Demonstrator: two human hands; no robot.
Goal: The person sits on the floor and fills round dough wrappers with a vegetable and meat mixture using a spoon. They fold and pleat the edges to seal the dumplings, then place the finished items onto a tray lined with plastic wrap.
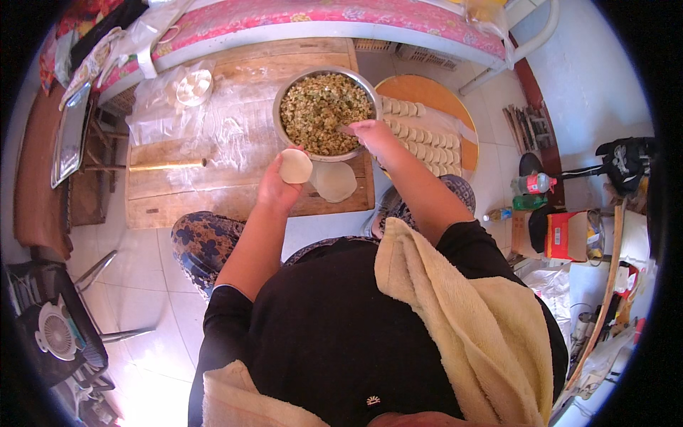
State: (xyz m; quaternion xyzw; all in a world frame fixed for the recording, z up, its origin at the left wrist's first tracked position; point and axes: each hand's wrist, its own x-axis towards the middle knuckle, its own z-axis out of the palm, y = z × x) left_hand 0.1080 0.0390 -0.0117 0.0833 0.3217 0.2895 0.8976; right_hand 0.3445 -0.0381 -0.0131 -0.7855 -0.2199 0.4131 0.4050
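Observation:
A round, pale dumpling wrapper (296, 166) lies across the fingers of my left hand (276, 186), near the front of the wooden board. My right hand (376, 136) reaches over the rim of a metal bowl (278, 121) and pinches a short, thin utensil (346, 130), its far end down in the chopped filling (324, 107). The utensil's exact kind is hidden. Between my hands, at the bowl's near side, several flat wrappers (336, 183) lie on the board, overlapping.
Rows of folded dumplings (427, 146) fill a round tray (455, 99) on the right. A rolling pin (168, 165) rests on the floured board (242, 192), with a small white bowl of dough pieces (193, 88) farther back. A bed edge (320, 30) runs behind.

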